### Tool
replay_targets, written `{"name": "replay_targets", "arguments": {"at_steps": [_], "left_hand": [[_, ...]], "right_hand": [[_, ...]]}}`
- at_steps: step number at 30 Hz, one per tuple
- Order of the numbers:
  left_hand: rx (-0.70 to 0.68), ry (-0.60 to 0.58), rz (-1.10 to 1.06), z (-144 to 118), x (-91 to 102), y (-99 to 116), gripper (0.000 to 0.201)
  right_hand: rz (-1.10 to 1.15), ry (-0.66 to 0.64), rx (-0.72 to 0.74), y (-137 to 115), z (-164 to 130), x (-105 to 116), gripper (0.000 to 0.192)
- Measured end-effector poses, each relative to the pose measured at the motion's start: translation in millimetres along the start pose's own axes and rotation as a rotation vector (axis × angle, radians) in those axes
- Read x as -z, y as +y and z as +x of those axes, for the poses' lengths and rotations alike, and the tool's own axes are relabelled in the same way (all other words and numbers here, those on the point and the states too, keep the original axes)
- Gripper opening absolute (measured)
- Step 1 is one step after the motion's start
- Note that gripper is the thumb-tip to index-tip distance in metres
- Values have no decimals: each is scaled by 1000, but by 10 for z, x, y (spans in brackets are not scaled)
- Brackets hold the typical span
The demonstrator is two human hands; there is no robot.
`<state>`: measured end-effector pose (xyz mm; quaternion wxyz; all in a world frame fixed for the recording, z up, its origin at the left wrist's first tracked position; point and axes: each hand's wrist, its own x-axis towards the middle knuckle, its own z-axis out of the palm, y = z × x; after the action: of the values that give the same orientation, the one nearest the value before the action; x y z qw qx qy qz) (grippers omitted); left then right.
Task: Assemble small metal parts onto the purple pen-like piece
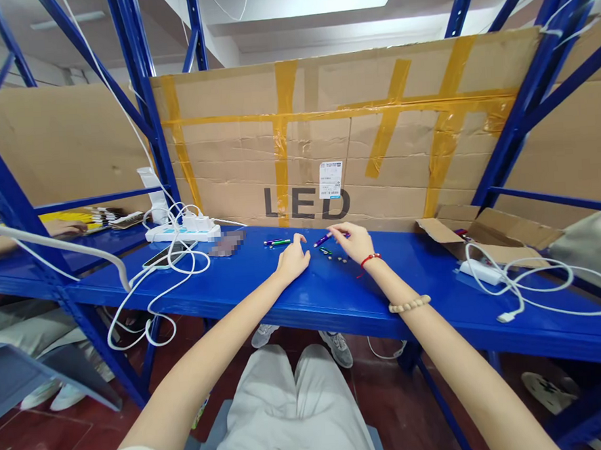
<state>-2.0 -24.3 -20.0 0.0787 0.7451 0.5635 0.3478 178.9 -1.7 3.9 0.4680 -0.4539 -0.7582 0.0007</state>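
My left hand (293, 257) rests on the blue shelf (335, 297) with its fingers loosely curled and nothing in it. Just beyond it lie a green pen and a purple pen (277, 242) side by side. My right hand (353, 241) has its fingertips on another purple pen (324, 239) that lies on the shelf. Several small dark pen parts (334, 255) are scattered between the two hands. A red string and a bead bracelet circle my right wrist.
A taped cardboard sheet marked LED (326, 149) closes the back. At left sit a white power strip (183, 231), a phone (164, 257) and looping white cables. At right are an open cardboard box (484, 234) and a white charger with cable (512, 276). Blue rack posts flank both sides.
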Motion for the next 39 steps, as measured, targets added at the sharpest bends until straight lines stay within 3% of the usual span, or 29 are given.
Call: {"name": "replay_targets", "arguments": {"at_steps": [4, 8, 15, 21, 28, 32, 35, 39], "left_hand": [[10, -11, 5, -4, 5, 7, 29], [-3, -36, 6, -5, 5, 16, 29], [-3, -47, 17, -16, 18, 39, 29], [-2, -46, 25, -20, 24, 43, 29], [-6, -50, 30, -26, 34, 50, 29], [-12, -53, 28, -33, 40, 58, 28], [-21, -58, 28, -40, 41, 61, 28], [-21, -58, 33, -44, 39, 62, 28]], "right_hand": [[-77, 178, -236, 210, 23, 147, 27], [-103, 190, -374, 391, 40, 204, 28], [-57, 14, -364, 523, 69, 153, 28], [-171, -174, -456, 560, 51, 144, 24], [-301, -317, -496, 525, 33, 169, 22], [-352, -316, -513, 503, 28, 189, 30], [-362, -299, -477, 503, 25, 184, 32], [-288, -404, -352, 529, 14, 113, 23]]}}
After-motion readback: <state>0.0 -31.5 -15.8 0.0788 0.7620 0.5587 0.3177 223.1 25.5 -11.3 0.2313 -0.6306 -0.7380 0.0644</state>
